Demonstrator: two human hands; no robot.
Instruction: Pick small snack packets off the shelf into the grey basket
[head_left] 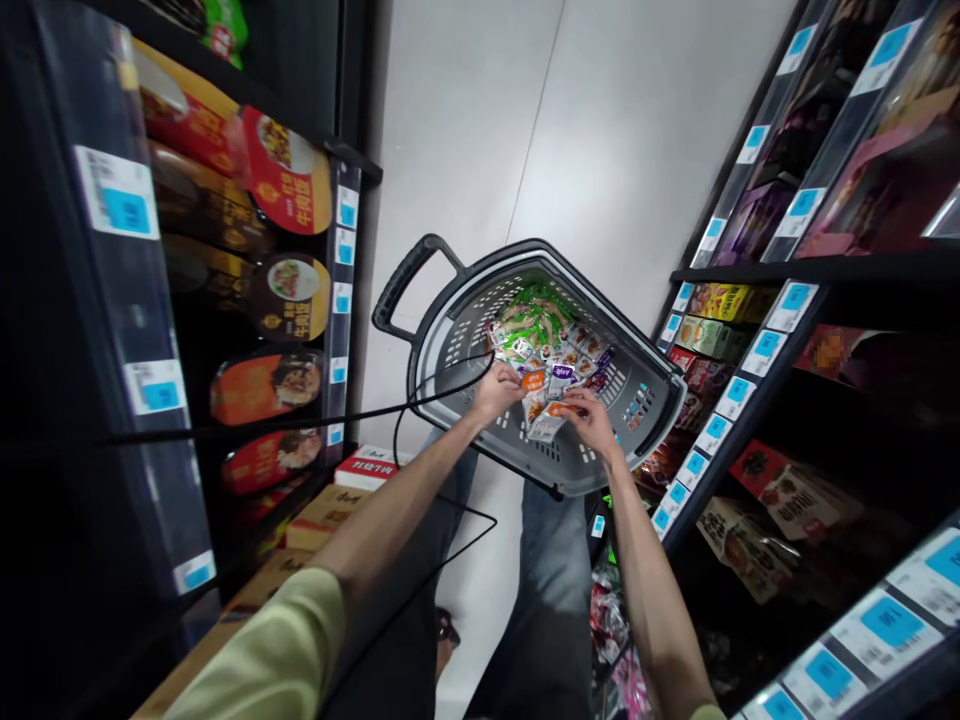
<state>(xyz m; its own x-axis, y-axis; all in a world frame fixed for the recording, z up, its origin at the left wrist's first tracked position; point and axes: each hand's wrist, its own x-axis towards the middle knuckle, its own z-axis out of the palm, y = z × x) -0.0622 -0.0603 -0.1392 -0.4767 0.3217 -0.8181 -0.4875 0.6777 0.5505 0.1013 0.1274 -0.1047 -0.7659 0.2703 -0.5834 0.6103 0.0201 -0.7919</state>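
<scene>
Both my hands reach into a grey shopping basket that stands in front of my legs. My left hand pinches the edge of a small snack packet with an orange panel. In my right hand is a white and orange snack packet, held by its upper right part. Around them lie several small packets, among them one with a purple label. Behind these, a green and clear bag rests against the far side of the basket.
Shelves with bowl-shaped meal packages rise on the left, with cartons low beside my left arm. Shelves of packets line the right. A black cable crosses over the basket's left side. Pale floor stretches ahead.
</scene>
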